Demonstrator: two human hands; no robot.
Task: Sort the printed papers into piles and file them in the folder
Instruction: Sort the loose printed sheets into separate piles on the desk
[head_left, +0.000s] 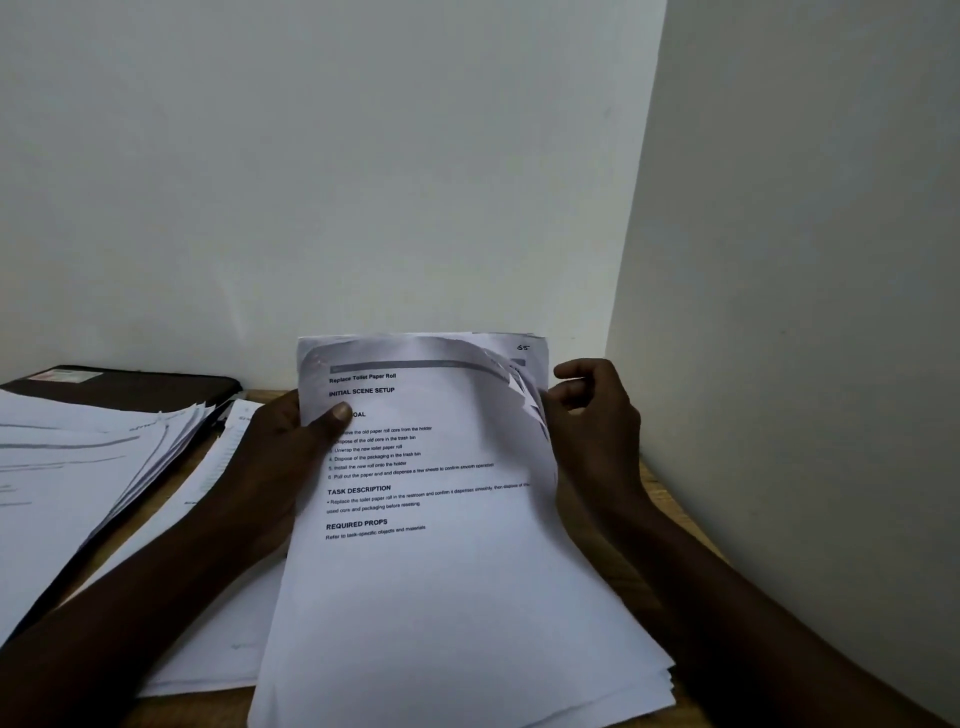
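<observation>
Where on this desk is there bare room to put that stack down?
Little. Bare table shows only as a narrow strip between the held stack and the right wall. The left is crowded: a fanned pile on the folder, loose sheets beside it.

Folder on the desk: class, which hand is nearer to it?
Left. The left hand grips the stack by its left edge, just right of the folder; the right hand holds its right edge, farther away.

Bare left hand (280, 447), bare right hand (597, 431)
</observation>
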